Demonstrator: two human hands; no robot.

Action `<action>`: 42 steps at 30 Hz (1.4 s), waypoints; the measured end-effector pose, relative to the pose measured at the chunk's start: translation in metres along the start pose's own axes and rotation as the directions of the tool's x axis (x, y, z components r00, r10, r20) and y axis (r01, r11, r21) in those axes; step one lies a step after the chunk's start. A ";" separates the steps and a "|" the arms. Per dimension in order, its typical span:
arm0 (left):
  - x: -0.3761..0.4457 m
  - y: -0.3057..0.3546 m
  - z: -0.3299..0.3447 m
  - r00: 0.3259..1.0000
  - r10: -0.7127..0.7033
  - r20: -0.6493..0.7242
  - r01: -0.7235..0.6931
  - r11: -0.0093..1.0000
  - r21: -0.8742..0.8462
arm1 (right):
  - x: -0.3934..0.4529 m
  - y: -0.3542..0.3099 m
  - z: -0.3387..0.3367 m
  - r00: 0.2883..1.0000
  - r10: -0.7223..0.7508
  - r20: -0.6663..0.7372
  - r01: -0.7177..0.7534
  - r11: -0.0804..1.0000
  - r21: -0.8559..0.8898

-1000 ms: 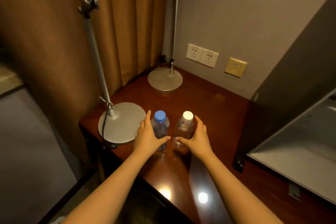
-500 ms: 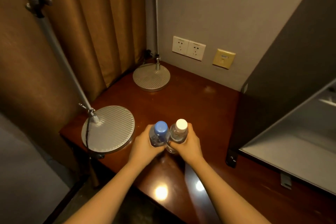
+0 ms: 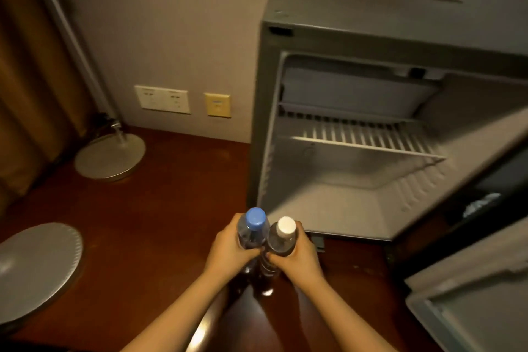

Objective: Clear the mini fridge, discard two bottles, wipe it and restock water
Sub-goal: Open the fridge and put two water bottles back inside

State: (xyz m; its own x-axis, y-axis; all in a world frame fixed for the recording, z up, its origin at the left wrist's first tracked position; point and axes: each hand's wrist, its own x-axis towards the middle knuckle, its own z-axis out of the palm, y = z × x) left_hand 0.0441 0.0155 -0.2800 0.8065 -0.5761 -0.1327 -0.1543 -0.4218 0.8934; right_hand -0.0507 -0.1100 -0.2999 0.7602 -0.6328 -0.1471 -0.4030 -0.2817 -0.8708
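Observation:
My left hand (image 3: 228,251) grips a clear bottle with a blue cap (image 3: 253,227). Pressed against it on the right is a clear bottle with a white cap (image 3: 283,237), held by my right hand (image 3: 300,258). Both bottles stand upright, lifted above the dark red wooden table (image 3: 160,208), just in front of the lower left corner of the grey mini fridge (image 3: 265,111). The fridge stands open on the table at the right. Its white interior shows a wire shelf (image 3: 363,138) and a bare floor (image 3: 328,211), with nothing inside.
The fridge door (image 3: 471,303) swings out at the lower right. Two round metal lamp bases sit on the table, one at the back left (image 3: 110,156) and one at the near left (image 3: 34,268). Wall sockets (image 3: 163,98) and a brown curtain (image 3: 31,80) are behind.
Both hands closed on the bottles, brought them together and lifted them off the table. My view swung right, so the open fridge now fills the right side.

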 end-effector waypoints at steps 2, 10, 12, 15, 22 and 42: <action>0.012 0.020 0.028 1.000 0.021 0.016 -0.021 1.000 0.001 | 0.011 0.009 -0.031 0.998 0.018 -0.058 -0.018 1.000 0.002; 0.082 0.078 0.094 1.000 0.000 0.030 0.000 1.000 -0.007 | 0.095 0.017 -0.100 0.991 0.031 -0.129 -0.023 0.998 0.063; 0.096 0.081 0.099 1.000 0.008 -0.004 -0.008 1.000 -0.019 | 0.110 0.019 -0.104 0.991 0.007 -0.132 0.008 0.994 0.110; 0.114 0.080 0.101 0.998 -0.024 -0.050 0.022 0.999 -0.043 | 0.131 0.020 -0.103 0.992 -0.006 -0.125 0.022 0.992 0.124; 0.152 0.082 0.098 0.985 -0.170 -0.027 0.171 0.985 0.004 | 0.175 0.006 -0.092 0.996 0.051 -0.079 -0.043 0.994 0.101; 0.112 0.090 0.095 0.987 -0.153 -0.052 0.152 0.988 -0.032 | 0.136 0.002 -0.108 0.997 0.075 -0.031 -0.073 0.996 0.049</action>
State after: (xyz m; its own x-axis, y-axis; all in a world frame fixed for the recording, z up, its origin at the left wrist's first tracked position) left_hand 0.0664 -0.1532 -0.2551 0.8490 -0.4677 -0.2459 -0.0119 -0.4822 0.8760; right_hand -0.0027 -0.2746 -0.2713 0.7119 -0.6740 -0.1974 -0.4320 -0.1987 -0.8797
